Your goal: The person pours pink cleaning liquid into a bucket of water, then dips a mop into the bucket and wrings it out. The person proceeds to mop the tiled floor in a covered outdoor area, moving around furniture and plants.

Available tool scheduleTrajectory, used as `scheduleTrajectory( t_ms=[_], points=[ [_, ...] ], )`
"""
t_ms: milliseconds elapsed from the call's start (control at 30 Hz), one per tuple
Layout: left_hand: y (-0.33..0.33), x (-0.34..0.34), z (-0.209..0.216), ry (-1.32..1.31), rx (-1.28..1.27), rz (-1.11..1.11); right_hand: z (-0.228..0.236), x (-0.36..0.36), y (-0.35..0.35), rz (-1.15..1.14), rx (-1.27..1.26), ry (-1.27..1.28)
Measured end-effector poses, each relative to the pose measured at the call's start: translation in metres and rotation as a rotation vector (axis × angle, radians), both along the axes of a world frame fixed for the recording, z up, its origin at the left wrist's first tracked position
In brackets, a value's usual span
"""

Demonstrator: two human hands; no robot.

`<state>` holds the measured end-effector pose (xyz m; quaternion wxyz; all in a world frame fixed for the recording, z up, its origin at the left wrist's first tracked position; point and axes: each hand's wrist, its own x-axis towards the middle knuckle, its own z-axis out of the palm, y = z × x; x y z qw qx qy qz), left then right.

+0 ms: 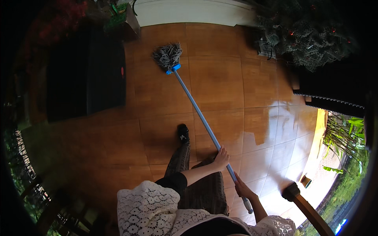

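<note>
A string mop [197, 108] with a long grey-blue handle slants across the view, from near my body on the right to the far left. Its grey strands [168, 55] lie on the brown tiled floor [216, 78], below a bright blue clamp [173, 69]. My left hand [221, 159] is closed round the handle about two thirds of the way down. Lower on the same handle, my right hand [244, 188] grips it just above the pale end grip [248, 205].
Left of the mop stands a large dark box-like piece [106, 74]. A planter [130, 23] is at the far left, a frosted tree with red ornaments [307, 39] at the far right. A wooden post [309, 208] rises near right. My shoe [183, 133] is on the tiles.
</note>
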<state>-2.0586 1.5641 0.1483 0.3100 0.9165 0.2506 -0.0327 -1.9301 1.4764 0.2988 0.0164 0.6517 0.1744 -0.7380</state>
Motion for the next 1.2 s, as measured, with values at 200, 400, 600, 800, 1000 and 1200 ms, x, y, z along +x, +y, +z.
scheduleTrajectory(
  t_ms=[200, 400, 600, 800, 1000, 1200],
  points=[
    [-0.063, 0.042, 0.071, -0.23, -0.61, -0.206, 0.125, 0.04, -0.032, 0.291, -0.071, -0.344],
    [-0.016, -0.035, 0.012, -0.282, -0.44, 0.037, 0.05, -0.004, 0.01, -0.103, -0.173, -0.04],
    [0.132, -0.198, -0.067, -0.01, -0.051, 0.188, -0.075, -0.151, 0.11, -0.457, -0.099, 0.426],
    [0.218, -0.232, -0.063, 0.185, 0.134, 0.248, -0.098, -0.199, 0.182, -0.606, -0.029, 0.572],
    [0.077, -0.101, -0.018, -0.115, -0.19, 0.154, -0.013, -0.075, 0.043, -0.785, -0.294, 0.464],
    [0.008, -0.042, 0.043, -0.43, -0.508, -0.021, 0.079, -0.043, -0.007, -1.002, -0.37, 0.443]
  ],
)
